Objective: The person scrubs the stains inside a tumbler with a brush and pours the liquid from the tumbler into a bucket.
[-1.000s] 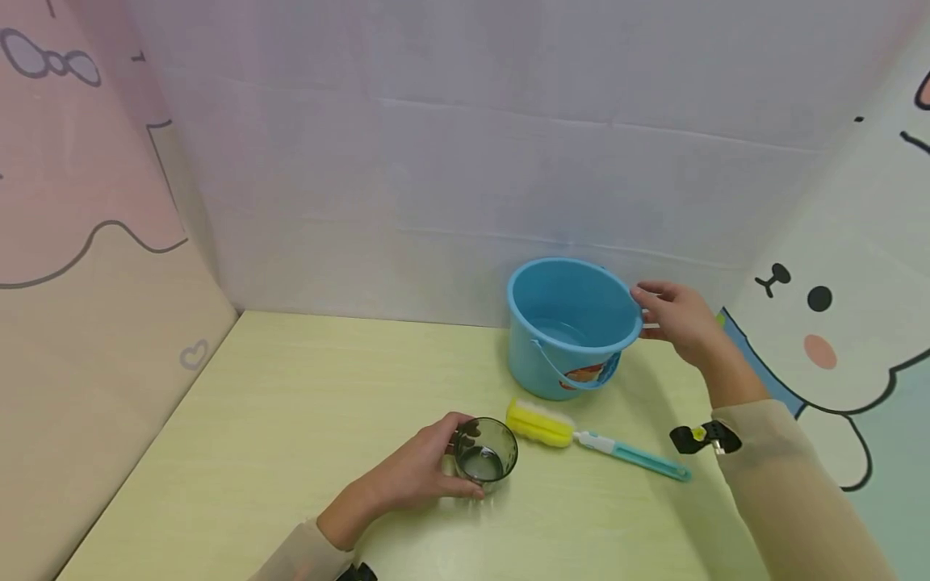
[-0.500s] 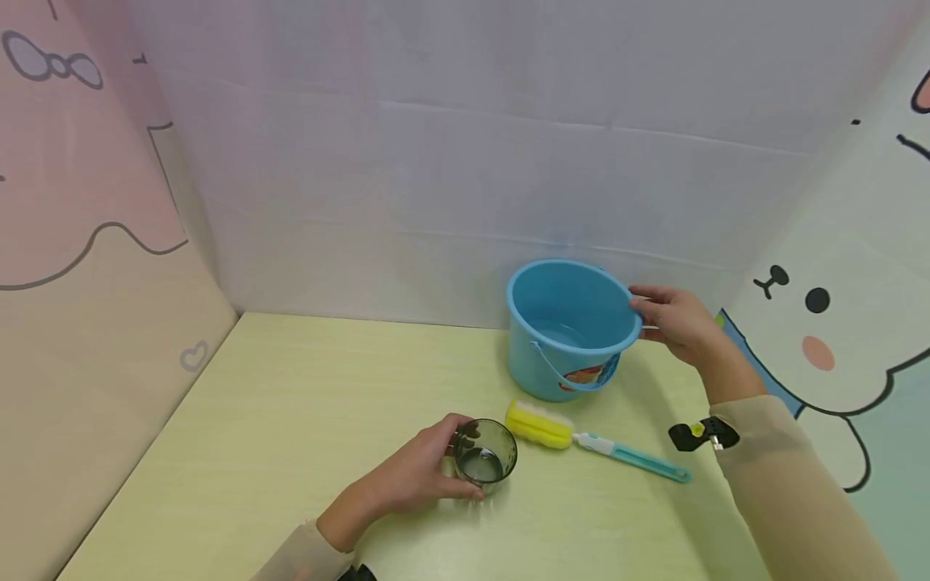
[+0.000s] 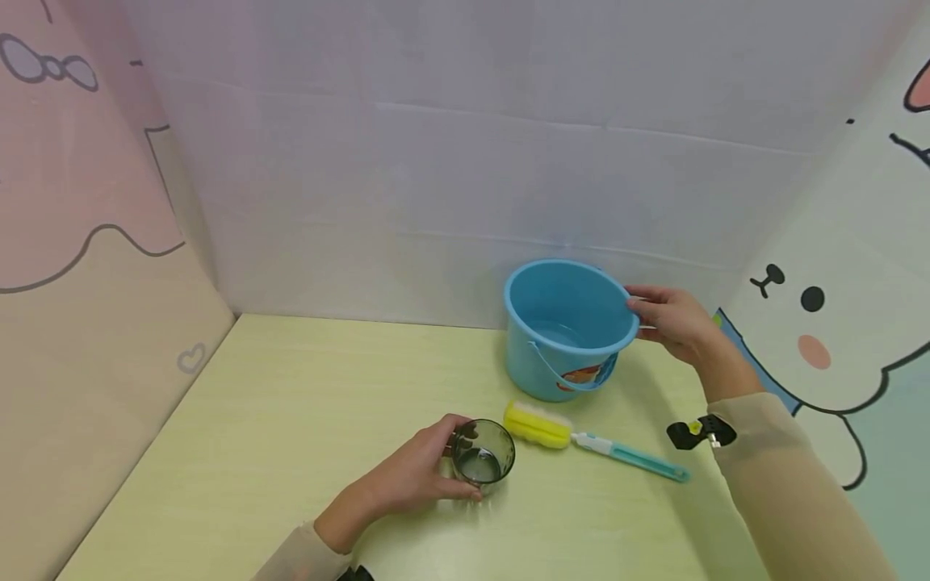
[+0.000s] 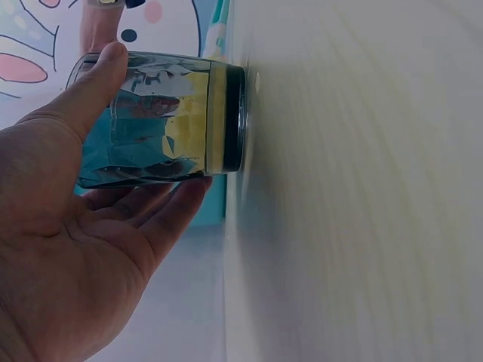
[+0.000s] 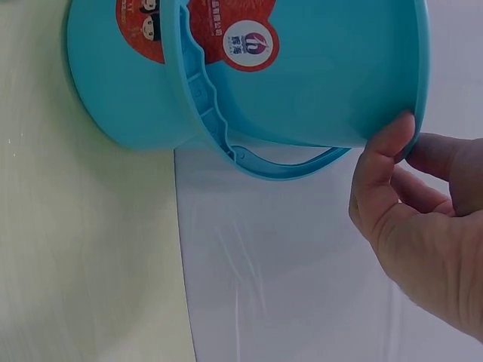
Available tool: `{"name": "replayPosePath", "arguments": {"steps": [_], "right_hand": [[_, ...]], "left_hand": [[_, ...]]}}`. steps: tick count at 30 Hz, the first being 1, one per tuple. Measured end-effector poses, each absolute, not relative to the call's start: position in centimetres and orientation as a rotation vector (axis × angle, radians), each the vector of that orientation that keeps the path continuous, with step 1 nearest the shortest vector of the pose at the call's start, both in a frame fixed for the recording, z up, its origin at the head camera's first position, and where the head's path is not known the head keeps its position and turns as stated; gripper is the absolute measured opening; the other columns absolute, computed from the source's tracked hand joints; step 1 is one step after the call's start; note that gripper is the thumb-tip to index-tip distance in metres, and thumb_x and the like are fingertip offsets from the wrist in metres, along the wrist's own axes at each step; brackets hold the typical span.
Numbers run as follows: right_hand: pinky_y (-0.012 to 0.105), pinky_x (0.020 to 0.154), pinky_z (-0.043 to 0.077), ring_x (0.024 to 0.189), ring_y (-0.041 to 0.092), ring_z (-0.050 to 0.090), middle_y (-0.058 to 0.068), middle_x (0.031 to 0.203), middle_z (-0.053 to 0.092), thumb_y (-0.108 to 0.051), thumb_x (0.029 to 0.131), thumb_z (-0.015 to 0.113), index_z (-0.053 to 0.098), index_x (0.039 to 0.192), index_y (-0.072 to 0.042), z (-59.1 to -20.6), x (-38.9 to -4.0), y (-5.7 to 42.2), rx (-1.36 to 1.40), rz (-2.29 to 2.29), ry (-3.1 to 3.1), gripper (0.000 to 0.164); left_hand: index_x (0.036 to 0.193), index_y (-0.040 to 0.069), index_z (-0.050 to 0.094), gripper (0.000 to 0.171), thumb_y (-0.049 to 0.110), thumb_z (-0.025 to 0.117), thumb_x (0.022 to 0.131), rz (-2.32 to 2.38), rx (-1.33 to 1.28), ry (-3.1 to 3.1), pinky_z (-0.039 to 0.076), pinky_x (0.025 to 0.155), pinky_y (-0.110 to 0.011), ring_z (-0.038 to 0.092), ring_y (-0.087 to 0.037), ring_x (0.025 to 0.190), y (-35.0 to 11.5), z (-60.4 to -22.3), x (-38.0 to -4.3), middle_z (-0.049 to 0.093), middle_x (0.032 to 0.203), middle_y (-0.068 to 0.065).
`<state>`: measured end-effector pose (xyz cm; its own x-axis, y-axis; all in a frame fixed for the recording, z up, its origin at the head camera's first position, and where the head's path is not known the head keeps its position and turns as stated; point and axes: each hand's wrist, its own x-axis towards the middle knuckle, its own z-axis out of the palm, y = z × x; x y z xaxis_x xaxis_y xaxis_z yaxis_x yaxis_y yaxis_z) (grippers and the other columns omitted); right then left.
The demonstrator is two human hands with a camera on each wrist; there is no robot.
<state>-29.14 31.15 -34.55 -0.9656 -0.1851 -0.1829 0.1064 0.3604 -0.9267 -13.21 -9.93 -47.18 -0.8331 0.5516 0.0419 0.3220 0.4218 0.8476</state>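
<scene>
One blue bucket point(image 3: 570, 323), one tinted glass point(image 3: 483, 453), one yellow-headed brush point(image 3: 597, 444), one bench point(image 3: 327, 420); black wrist straps point(image 3: 683, 436), probably two, though the left one is mostly cut off.

Soft light is filling the head view — the table point(image 3: 312, 420) is gleaming near the glass point(image 3: 483, 466), shadow is falling beside the bucket point(image 3: 538, 367) — while the wrist views are looking dimmer.

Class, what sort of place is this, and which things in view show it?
Probably a screened-off indoor work corner: a pale table backed by a plain creased sheet, with cartoon-printed walls on both sides.
</scene>
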Motion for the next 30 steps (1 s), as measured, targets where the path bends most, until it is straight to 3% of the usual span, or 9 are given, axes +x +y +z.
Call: {"name": "replayPosePath", "arguments": {"steps": [12, 21, 30], "right_hand": [[0.029, 0.088, 0.061, 0.100, 0.008, 0.072, 0.032, 0.160, 0.038, -0.023, 0.115, 0.048, 0.026, 0.166, 0.001, -34.58, -29.03, 31.15, -0.045, -1.677, 2.348, 0.061], [0.027, 0.086, 0.061, 0.102, 0.011, 0.071, 0.017, 0.146, 0.054, -0.023, 0.114, 0.051, 0.027, 0.167, -0.001, -34.68, -29.24, 31.00, -0.040, -1.703, 2.320, 0.062], [0.026, 0.087, 0.060, 0.108, 0.013, 0.070, 0.027, 0.159, 0.041, -0.024, 0.115, 0.049, 0.025, 0.168, -0.003, -34.75, -29.26, 30.73, -0.019, -1.704, 2.305, 0.062]], "left_hand": [[0.150, 0.010, 0.045, 0.090, 0.042, 0.094, 0.081, 1.346, 0.778, 2.451, 0.052, 0.106, -0.043, 0.064, -0.023, 0.122, -10.05, -47.46, -13.31, 0.065, 0.134, -0.005], [0.151, 0.012, 0.045, 0.091, 0.042, 0.094, 0.081, 1.342, 0.774, 2.458, 0.052, 0.107, -0.043, 0.064, -0.022, 0.121, -10.21, -47.43, -13.43, 0.065, 0.135, -0.006], [0.150, 0.009, 0.045, 0.092, 0.040, 0.095, 0.081, 1.341, 0.771, 2.489, 0.053, 0.104, -0.044, 0.064, -0.023, 0.119, -10.41, -47.45, -13.29, 0.065, 0.133, -0.007]]}}
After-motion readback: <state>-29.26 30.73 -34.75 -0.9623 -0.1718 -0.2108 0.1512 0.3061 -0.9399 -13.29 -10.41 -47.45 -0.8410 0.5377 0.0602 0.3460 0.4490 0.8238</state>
